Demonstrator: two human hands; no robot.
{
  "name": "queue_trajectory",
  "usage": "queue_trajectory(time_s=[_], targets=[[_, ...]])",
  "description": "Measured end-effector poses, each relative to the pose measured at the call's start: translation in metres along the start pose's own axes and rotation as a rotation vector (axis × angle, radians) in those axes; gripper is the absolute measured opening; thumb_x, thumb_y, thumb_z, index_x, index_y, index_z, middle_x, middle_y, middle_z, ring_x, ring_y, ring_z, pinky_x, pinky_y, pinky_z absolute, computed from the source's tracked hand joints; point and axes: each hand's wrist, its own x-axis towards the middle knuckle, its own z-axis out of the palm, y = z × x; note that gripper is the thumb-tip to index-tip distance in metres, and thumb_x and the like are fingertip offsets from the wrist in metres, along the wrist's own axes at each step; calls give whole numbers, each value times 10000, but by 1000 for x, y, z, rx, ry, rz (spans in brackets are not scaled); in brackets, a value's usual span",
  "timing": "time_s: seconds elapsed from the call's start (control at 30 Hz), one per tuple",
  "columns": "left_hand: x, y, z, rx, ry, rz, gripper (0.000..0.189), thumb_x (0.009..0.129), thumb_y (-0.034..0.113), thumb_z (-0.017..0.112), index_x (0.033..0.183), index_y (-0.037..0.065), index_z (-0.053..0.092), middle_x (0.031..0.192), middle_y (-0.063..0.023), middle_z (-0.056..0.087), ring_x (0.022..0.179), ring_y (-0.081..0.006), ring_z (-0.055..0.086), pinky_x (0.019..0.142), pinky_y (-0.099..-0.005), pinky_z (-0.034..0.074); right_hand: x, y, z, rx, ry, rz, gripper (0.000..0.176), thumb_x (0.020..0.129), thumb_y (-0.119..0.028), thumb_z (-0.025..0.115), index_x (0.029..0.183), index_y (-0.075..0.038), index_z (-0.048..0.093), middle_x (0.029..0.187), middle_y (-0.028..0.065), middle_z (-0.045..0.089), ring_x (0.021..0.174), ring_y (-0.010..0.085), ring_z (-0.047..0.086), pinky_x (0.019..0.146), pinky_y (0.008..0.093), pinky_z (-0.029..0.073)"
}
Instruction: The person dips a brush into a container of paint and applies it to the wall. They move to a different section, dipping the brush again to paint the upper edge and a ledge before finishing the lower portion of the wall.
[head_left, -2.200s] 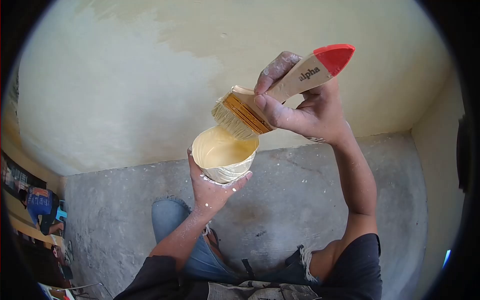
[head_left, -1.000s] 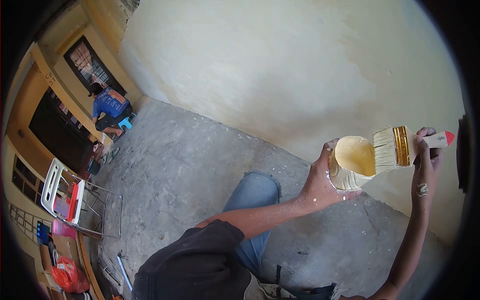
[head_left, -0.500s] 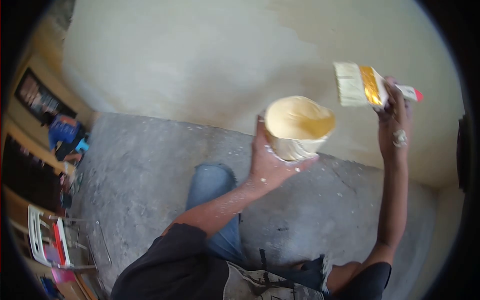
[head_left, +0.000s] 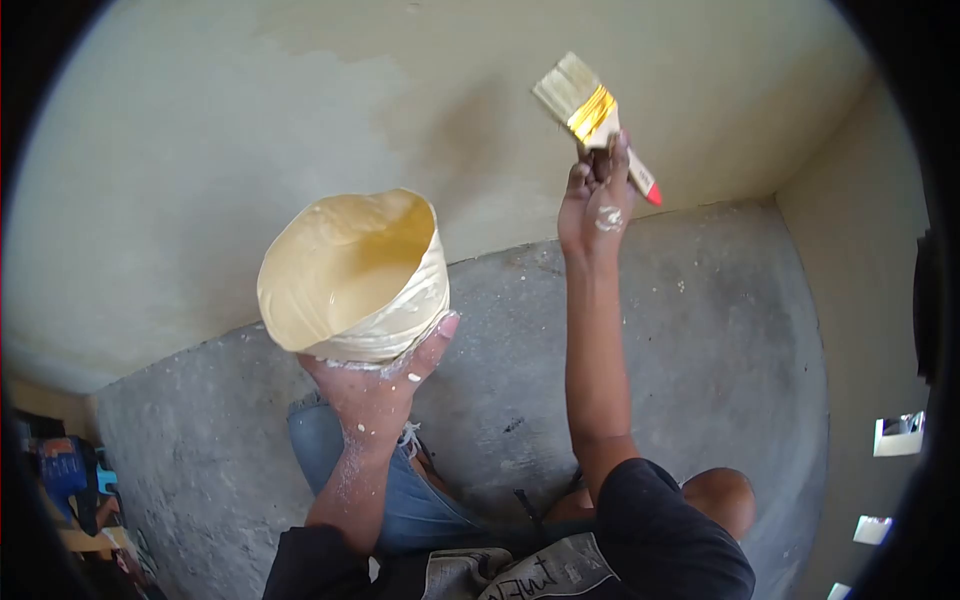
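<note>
The left hand point(head_left: 372, 385) cups a bowl point(head_left: 350, 280) of cream paint from below, fingers curled under it. To its right, the right hand point(head_left: 595, 205) pinches a brush point(head_left: 592, 115) by the handle, bristles against the far wall point(head_left: 250, 150).

a rough grey concrete floor point(head_left: 700, 330) met the foot of a cream wall point(head_left: 200, 150), flecked with small pale paint spots along that edge. a small dark mark point(head_left: 512, 426) showed on it beside the person's bent knee point(head_left: 330, 450) in blue denim.
</note>
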Motion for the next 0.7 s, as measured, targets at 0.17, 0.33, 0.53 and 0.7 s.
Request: queue_trajectory(time_s=[0.17,0.33,0.53,0.7], targets=[[-9,-16,-19,-77,61,184,936,656,-50,819,1416,44,281,1354,-110,418,1257,-253,447,1078,-405,385,-45,63,-116,-233,214,-27,337,905,-184,701,1154,7,577,992,53,633,818,95,599,662,200,501],[-7,-5,-18,-56,156,161,838,733,16,739,1429,54,274,1369,-121,405,1261,-274,438,1103,-424,334,-50,101,-190,-258,449,-3,313,877,-121,727,1108,38,587,1021,114,638,861,174,659,712,272,581],[-12,-3,-12,-46,94,206,816,733,52,757,1409,34,300,1346,-138,432,1251,-288,452,1096,-425,350,-10,94,-241,-154,580,-108,339,917,-81,646,1223,6,529,1062,147,632,887,220,675,755,305,595],[-13,-1,10,-31,67,218,797,737,65,759,1398,32,314,1345,-144,436,1242,-296,463,1091,-426,363,18,78,-257,-120,648,-151,411,911,-49,639,1274,34,466,1126,172,602,891,244,680,726,303,610]])
